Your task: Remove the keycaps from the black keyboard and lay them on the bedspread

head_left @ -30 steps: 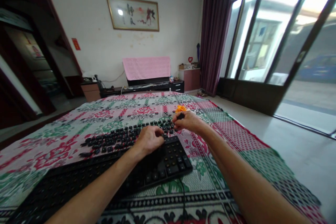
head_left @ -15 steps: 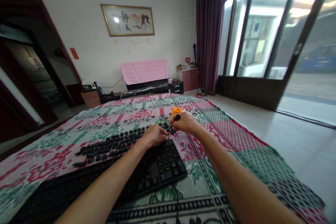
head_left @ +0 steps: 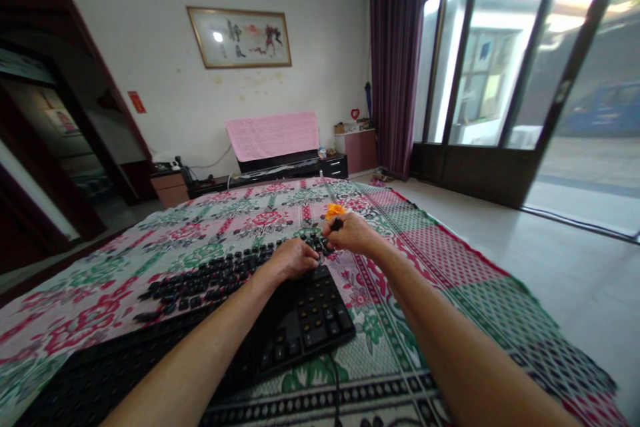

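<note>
A black keyboard (head_left: 320, 307) lies at an angle on the patterned cloth, with many keys off and small round sockets showing. Loose black keycaps (head_left: 210, 280) are spread in rough rows behind it. My left hand (head_left: 293, 258) is at the keyboard's far edge, fingers pinched; what is between them is hidden. Close by on the right, my right hand (head_left: 353, 233) is closed, with a small black thing (head_left: 338, 223) showing at its curled fingers. A crumpled-looking orange item (head_left: 335, 211) shows just beyond this hand; I cannot tell whether it is held.
The red, green and white cloth (head_left: 380, 327) covers the surface under everything. A cable (head_left: 337, 380) runs from the keyboard towards me. Farther back stand a low black cabinet (head_left: 335, 165) and a pink-covered panel (head_left: 273, 135). Glass doors (head_left: 493, 73) are on the right.
The view has shifted very slightly. Both hands stay in nearly the same place and pose, beside each other at the keyboard's far edge.
</note>
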Demonstrator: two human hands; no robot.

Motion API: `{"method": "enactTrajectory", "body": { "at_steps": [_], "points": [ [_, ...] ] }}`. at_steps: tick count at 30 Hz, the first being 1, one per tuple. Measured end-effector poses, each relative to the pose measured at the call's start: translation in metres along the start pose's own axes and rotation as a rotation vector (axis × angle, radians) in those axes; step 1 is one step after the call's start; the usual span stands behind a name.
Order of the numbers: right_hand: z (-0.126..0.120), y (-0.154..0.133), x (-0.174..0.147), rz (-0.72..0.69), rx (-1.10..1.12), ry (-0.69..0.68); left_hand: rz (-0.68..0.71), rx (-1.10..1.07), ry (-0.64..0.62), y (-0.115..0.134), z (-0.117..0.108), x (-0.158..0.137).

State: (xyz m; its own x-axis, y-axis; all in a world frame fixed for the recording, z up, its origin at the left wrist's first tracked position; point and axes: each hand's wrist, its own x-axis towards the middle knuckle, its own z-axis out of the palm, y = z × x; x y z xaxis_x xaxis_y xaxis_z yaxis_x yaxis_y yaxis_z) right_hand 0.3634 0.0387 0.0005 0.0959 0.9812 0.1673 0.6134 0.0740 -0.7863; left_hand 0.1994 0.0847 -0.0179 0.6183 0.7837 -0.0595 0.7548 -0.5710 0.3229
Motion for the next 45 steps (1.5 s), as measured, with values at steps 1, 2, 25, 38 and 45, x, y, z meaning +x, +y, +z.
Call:
{"method": "enactTrajectory", "body": {
  "at_steps": [1,2,25,38,45],
  "points": [
    [0.0,0.0,0.0,0.0,-0.003,-0.001,-0.004,-0.011,-0.002,0.0,0.0,-0.001],
    [0.0,0.001,0.0,-0.001,-0.008,-0.002,-0.008,-0.02,-0.001,0.0,0.0,-0.001],
    [-0.002,-0.033,-0.039,-0.065,0.158,-0.477,0.063,-0.022,0.067,-0.001,-0.016,-0.094],
    [-0.015,-0.039,-0.08,-0.091,0.065,-0.604,0.057,0.003,0.177,0.008,-0.002,-0.112],
    [-0.004,-0.031,-0.076,-0.09,-0.015,-0.603,0.037,0.032,0.172,0.009,0.003,-0.114]
  ]
}}
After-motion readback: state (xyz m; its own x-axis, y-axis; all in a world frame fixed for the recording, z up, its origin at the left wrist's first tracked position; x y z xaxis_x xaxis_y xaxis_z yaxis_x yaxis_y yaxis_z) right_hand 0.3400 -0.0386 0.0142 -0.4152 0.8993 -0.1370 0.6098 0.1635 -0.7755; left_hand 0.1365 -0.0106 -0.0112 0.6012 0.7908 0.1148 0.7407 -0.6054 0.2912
